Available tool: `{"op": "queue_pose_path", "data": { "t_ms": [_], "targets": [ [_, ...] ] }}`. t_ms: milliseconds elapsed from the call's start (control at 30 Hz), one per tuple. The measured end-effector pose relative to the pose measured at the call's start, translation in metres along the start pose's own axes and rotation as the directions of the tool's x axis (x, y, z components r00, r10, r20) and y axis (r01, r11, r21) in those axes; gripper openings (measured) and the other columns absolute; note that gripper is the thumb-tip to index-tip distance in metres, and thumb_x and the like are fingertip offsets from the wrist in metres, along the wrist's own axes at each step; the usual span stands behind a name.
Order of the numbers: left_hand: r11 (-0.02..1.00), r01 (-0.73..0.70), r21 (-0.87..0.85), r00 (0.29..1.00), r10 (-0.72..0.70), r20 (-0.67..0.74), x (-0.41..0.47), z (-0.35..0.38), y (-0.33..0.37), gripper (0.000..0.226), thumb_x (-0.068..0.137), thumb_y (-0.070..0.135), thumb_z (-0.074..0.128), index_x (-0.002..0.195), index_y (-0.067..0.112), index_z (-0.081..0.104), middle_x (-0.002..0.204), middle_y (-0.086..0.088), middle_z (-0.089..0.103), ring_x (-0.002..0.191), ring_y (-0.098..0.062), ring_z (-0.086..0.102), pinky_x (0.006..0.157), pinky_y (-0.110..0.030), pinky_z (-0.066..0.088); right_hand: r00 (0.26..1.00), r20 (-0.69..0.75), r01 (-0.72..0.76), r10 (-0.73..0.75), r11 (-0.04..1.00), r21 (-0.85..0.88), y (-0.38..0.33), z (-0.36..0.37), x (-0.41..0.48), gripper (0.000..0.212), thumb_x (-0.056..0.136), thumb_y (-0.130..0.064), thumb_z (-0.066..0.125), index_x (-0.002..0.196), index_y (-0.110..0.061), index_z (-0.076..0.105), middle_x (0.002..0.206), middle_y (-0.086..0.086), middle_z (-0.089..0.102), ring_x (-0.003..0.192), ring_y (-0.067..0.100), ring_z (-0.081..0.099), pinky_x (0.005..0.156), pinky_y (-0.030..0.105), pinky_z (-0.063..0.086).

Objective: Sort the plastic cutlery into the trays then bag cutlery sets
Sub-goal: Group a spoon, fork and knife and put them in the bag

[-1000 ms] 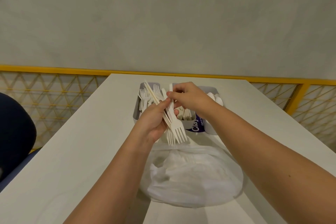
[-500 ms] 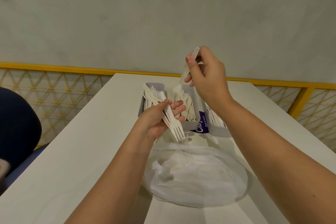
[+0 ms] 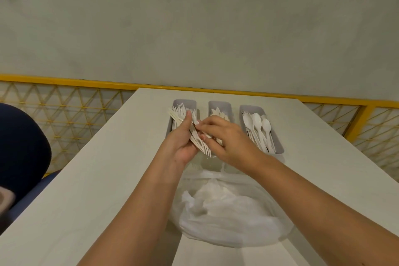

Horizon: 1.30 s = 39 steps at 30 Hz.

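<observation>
My left hand (image 3: 182, 143) grips a bundle of white plastic forks (image 3: 199, 142), tines pointing down and toward me, in front of the trays. My right hand (image 3: 226, 138) reaches in from the right and pinches one piece of that bundle. Three grey trays stand side by side at the far end of the table: the left tray (image 3: 183, 103) holds forks, the middle tray (image 3: 220, 107) holds pale cutlery partly hidden by my hands, the right tray (image 3: 278, 149) holds white spoons (image 3: 258, 124).
A crumpled white plastic bag (image 3: 228, 211) lies on the white table (image 3: 97, 179) just under my forearms. A yellow railing with mesh (image 3: 64, 101) runs behind the table. A dark blue chair (image 3: 21, 151) stands at the left.
My right hand, raised half a second ago with a piece over the middle tray, has come back down without it to the bundle in my left hand. The view tilted, showing all three trays.
</observation>
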<state>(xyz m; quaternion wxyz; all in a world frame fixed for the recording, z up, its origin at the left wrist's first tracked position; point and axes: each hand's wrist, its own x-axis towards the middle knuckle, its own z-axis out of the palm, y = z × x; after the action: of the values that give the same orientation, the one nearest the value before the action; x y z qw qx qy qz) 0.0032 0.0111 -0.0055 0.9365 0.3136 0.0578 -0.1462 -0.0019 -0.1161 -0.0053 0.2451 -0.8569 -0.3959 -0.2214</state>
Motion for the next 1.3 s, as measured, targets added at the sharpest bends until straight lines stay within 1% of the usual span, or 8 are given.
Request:
{"op": "queue_pose_path", "data": {
  "t_ms": [167,367,467,667,800,967,1167,1300],
  "targets": [
    [0.998,-0.02,0.058,0.998,0.024,-0.058,0.005,-0.003,-0.001,0.027,0.098,0.013,0.039,0.083,-0.003,0.056,0.062,-0.014,0.066,0.055,-0.021,0.068,0.051,-0.029,0.057,0.995,0.056,-0.09,0.082,0.981,0.169,-0.002,-0.003,-0.005,0.039,0.082,-0.008,0.047,0.116,-0.006,0.067,0.117,0.007,0.057,0.107,0.015,0.056,0.086,0.016,0.044],
    [0.998,-0.046,-0.038,0.996,0.043,-0.072,0.01,-0.004,0.001,0.031,0.101,0.016,0.034,0.102,-0.004,0.057,0.065,-0.012,0.071,0.081,-0.021,0.066,0.083,-0.037,0.055,0.956,0.1,-0.293,0.276,0.925,0.244,-0.012,-0.009,-0.009,0.024,0.081,-0.029,0.071,0.099,-0.02,0.058,0.081,-0.011,0.047,0.068,0.004,0.048,0.061,0.012,0.04],
    [0.991,-0.102,-0.088,0.99,0.092,-0.109,0.012,-0.005,0.001,0.022,0.1,0.01,0.036,0.114,-0.002,0.049,0.073,-0.014,0.069,0.066,-0.02,0.069,0.066,-0.034,0.058,0.957,0.136,-0.269,0.255,0.958,0.097,-0.012,-0.007,-0.012,0.025,0.083,-0.019,0.067,0.107,-0.014,0.062,0.079,-0.01,0.047,0.066,0.009,0.047,0.063,0.022,0.041],
    [0.964,-0.157,-0.216,0.97,0.109,-0.217,0.015,-0.014,0.004,0.018,0.1,0.007,0.035,0.096,-0.001,0.051,0.082,-0.013,0.055,0.075,-0.017,0.059,0.078,-0.039,0.05,0.985,-0.072,-0.149,0.158,0.983,0.109,-0.011,-0.017,-0.01,0.017,0.084,-0.016,0.066,0.097,-0.009,0.075,0.086,0.006,0.059,0.073,0.015,0.052,0.06,0.016,0.038],
    [0.977,-0.073,-0.198,0.988,0.044,-0.147,0.014,-0.018,0.001,0.014,0.097,0.003,0.042,0.091,-0.002,0.054,0.071,-0.011,0.057,0.051,-0.018,0.062,0.045,-0.031,0.056,0.937,-0.171,-0.199,0.306,0.866,0.458,-0.013,-0.035,0.002,0.011,0.087,-0.013,0.063,0.089,-0.005,0.071,0.077,0.0,0.059,0.07,0.007,0.054,0.065,0.022,0.045],
    [1.0,-0.021,-0.002,0.999,0.021,-0.038,0.011,-0.017,-0.004,0.019,0.097,0.01,0.045,0.082,0.004,0.055,0.059,-0.006,0.057,0.048,-0.014,0.058,0.048,-0.023,0.055,0.858,-0.206,-0.246,0.47,0.729,0.638,-0.003,-0.049,0.025,0.011,0.096,-0.012,0.05,0.097,-0.002,0.054,0.068,0.003,0.05,0.056,0.006,0.046,0.054,0.015,0.042],
    [0.965,0.045,0.259,0.953,-0.12,0.28,0.003,-0.01,-0.009,0.032,0.098,0.031,0.036,0.094,0.009,0.058,0.058,0.0,0.045,0.041,-0.007,0.039,0.038,-0.016,0.035,0.809,0.167,-0.509,0.564,0.53,0.678,0.023,-0.023,0.04,0.012,0.095,-0.01,0.052,0.086,-0.01,0.06,0.064,0.001,0.051,0.047,0.006,0.046,0.05,0.019,0.04],
    [0.949,0.054,0.31,0.943,-0.15,0.297,0.002,-0.011,-0.009,0.038,0.099,0.032,0.033,0.096,0.006,0.06,0.061,-0.001,0.043,0.041,-0.006,0.036,0.036,-0.014,0.03,0.786,0.206,-0.518,0.583,0.437,0.735,0.028,-0.013,0.042,0.011,0.092,-0.01,0.057,0.082,-0.013,0.059,0.069,0.003,0.052,0.042,0.006,0.046,0.048,0.02,0.042]
  ]
}}
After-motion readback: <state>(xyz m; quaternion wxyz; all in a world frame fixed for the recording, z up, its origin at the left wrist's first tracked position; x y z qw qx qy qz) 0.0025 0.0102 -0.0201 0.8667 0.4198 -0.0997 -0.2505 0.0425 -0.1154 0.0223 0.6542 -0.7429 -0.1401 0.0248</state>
